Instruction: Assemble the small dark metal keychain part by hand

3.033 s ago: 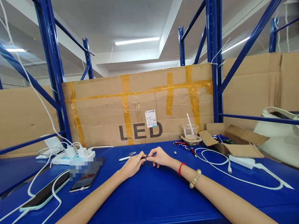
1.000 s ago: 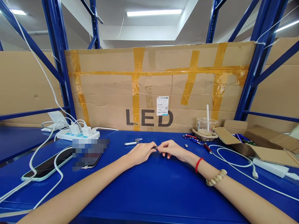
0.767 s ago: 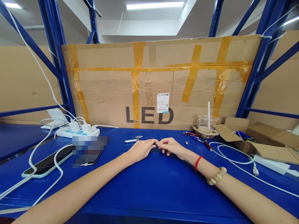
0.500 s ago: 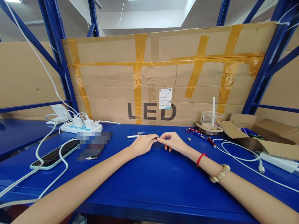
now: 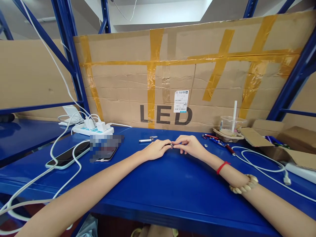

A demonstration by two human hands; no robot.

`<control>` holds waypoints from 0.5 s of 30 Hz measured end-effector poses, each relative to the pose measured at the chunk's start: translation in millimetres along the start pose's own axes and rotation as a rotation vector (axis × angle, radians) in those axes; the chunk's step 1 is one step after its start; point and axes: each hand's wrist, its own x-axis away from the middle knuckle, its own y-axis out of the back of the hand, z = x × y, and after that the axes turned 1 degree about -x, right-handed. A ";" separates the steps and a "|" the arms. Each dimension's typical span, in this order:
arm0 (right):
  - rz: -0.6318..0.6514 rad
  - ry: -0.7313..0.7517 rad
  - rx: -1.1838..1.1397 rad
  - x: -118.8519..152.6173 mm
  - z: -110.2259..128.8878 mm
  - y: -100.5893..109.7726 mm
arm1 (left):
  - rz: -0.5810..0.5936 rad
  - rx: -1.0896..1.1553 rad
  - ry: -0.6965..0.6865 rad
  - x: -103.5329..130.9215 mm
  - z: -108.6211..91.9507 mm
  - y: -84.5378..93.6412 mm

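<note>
My left hand [image 5: 156,150] and my right hand [image 5: 191,145] meet fingertip to fingertip on the blue table [image 5: 163,187]. Between them they pinch a small dark part with a shiny end [image 5: 171,144], too small to identify. A silver pen-like tube with a clip [image 5: 147,139] lies just behind my left hand. A red string and a bead bracelet [image 5: 243,187] circle my right wrist.
Two phones [image 5: 67,156] with white cables and a power strip [image 5: 93,129] lie at the left. A plastic cup with a straw [image 5: 231,124], several small pens [image 5: 217,139], an open carton [image 5: 278,144] and a white cable [image 5: 261,161] are at the right. Taped cardboard marked LED [image 5: 172,79] backs the table.
The view has tilted down and closer to the table. Both hands stay joined on the small part, and its shiny end now shows between the fingertips.
</note>
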 end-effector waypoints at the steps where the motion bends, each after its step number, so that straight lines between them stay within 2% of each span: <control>1: -0.005 0.000 -0.004 0.1 0.7 -0.2 | 0.000 -0.002 -0.004 0.2 0.0 0.1; 8: -0.020 -0.028 -0.040 -0.1 1.7 0.2 | 0.019 0.013 -0.005 1.4 0.4 0.8; 15: -0.039 -0.094 -0.131 1.6 1.2 -4.8 | 0.003 -0.088 0.008 2.2 -3.4 1.0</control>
